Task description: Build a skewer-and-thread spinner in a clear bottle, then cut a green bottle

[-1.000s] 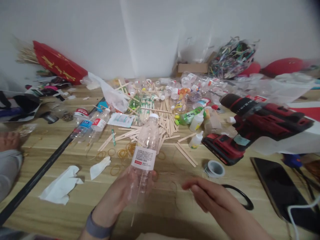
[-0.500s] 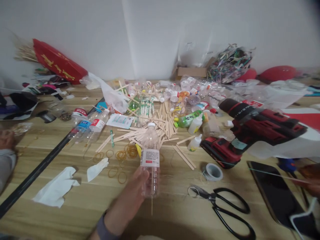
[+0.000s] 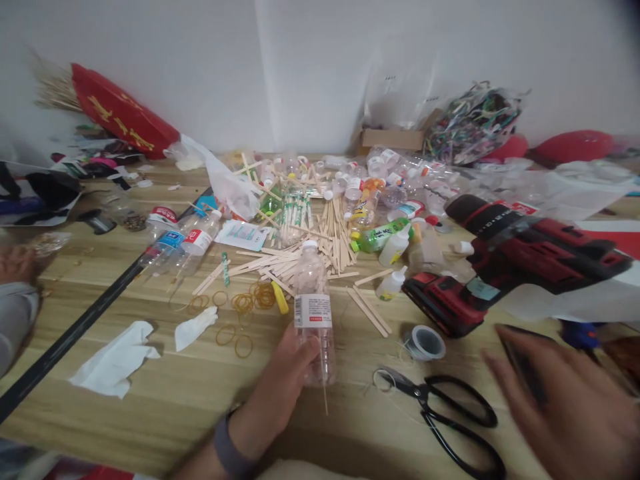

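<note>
Around the lower part of a clear, white-capped bottle (image 3: pixel 313 310), the fingers (image 3: pixel 309 350) of our left hand (image 3: pixel 283 370) are wrapped firmly, keeping it nearly upright over the worktop (image 3: pixel 200 407). Our right hand (image 3: pixel 570 407) is blurred, partly hiding a dark phone (image 3: pixel 525 363); we cannot tell whether it grips anything. Between our hands lie black scissors (image 3: pixel 421 393), with a spool (image 3: pixel 425 343) just beyond. Rubber bands (image 3: pixel 243 302) sit left of the bottle, flat wooden sticks (image 3: pixel 336 230) behind it.
</note>
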Action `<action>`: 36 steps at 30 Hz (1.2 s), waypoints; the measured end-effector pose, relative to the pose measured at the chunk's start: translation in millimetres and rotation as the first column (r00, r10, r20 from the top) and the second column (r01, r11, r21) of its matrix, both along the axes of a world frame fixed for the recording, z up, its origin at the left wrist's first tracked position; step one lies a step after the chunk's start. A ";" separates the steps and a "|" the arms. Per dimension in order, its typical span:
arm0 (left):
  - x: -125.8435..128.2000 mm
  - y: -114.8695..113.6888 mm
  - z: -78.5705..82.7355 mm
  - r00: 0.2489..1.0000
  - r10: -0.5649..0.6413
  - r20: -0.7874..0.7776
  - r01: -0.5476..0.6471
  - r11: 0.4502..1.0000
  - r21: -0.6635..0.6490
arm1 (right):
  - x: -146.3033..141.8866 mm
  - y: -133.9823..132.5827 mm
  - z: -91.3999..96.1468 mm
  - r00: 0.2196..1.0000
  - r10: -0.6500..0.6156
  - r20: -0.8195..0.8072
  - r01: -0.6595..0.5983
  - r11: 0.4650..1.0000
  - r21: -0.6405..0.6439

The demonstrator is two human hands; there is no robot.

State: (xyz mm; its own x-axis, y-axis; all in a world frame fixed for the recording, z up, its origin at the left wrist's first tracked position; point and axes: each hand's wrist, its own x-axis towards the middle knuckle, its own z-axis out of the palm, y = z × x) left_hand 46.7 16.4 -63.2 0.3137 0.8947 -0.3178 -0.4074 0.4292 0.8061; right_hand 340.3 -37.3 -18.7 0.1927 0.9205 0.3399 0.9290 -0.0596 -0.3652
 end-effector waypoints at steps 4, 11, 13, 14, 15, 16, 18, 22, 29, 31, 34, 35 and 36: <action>8.6 -2.0 0.0 0.999 -0.004 0.034 0.002 0.997 0.075 | -85.8 -2.0 -17.3 0.864 0.326 -0.384 -0.462 0.818 -0.344; 14.0 -2.1 -5.1 0.998 -0.006 0.057 -0.001 0.994 0.106 | -130.5 -1.1 -50.4 0.710 0.218 -0.670 -0.593 0.698 -0.401; 13.8 -1.2 -6.2 0.998 0.001 0.057 -0.007 0.994 0.106 | -129.5 -0.3 -53.4 0.689 0.201 -0.696 -0.612 0.676 -0.411; 13.7 -0.8 -6.3 0.998 0.005 0.058 -0.011 0.995 0.104 | -129.8 -0.1 -54.5 0.688 0.194 -0.699 -0.620 0.657 -0.428; 13.5 -0.4 -5.9 0.998 0.008 0.059 -0.014 0.995 0.101 | -130.9 -0.3 -56.0 0.688 0.187 -0.701 -0.629 0.634 -0.449; 13.3 0.1 -5.2 0.998 0.011 0.062 -0.017 0.995 0.099 | -132.5 -0.6 -57.9 0.692 0.176 -0.700 -0.633 0.614 -0.472; 12.9 1.1 -3.2 0.997 0.014 0.070 -0.021 0.995 0.101 | -136.1 -1.8 -62.8 0.709 0.160 -0.687 -0.626 0.593 -0.507; 12.3 2.8 -0.1 0.999 0.020 0.036 -0.024 0.995 0.099 | -138.8 -3.9 -69.0 0.732 0.162 -0.662 -0.599 0.614 -0.513; 13.4 3.2 -1.1 1.000 0.011 0.014 -0.013 0.995 0.103 | -134.7 -3.0 -55.0 0.640 0.165 -0.750 -0.675 0.588 -0.446; 14.2 3.1 -1.4 1.000 0.016 -0.009 -0.015 0.995 0.099 | -135.9 -3.5 -54.2 0.648 0.172 -0.742 -0.672 0.588 -0.451; 14.9 2.9 -2.4 0.997 0.036 -0.069 -0.031 0.996 0.078 | -138.0 -4.0 -53.2 0.671 0.171 -0.722 -0.662 0.576 -0.479; 14.8 2.8 -2.9 0.994 0.044 -0.102 -0.036 0.996 0.075 | -138.5 -3.9 -51.9 0.674 0.171 -0.719 -0.662 0.573 -0.484; 14.5 2.8 -3.3 0.988 0.052 -0.142 -0.041 0.996 0.079 | -138.8 -3.7 -50.1 0.675 0.170 -0.718 -0.662 0.570 -0.487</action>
State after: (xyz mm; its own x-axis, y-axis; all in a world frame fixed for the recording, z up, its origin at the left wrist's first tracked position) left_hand 61.2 19.2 -66.5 0.2275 0.9303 -0.2876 -0.3025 0.3482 0.8873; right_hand 201.5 -40.9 -68.9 -0.3681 0.8310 -0.4171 0.5472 -0.1691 -0.8197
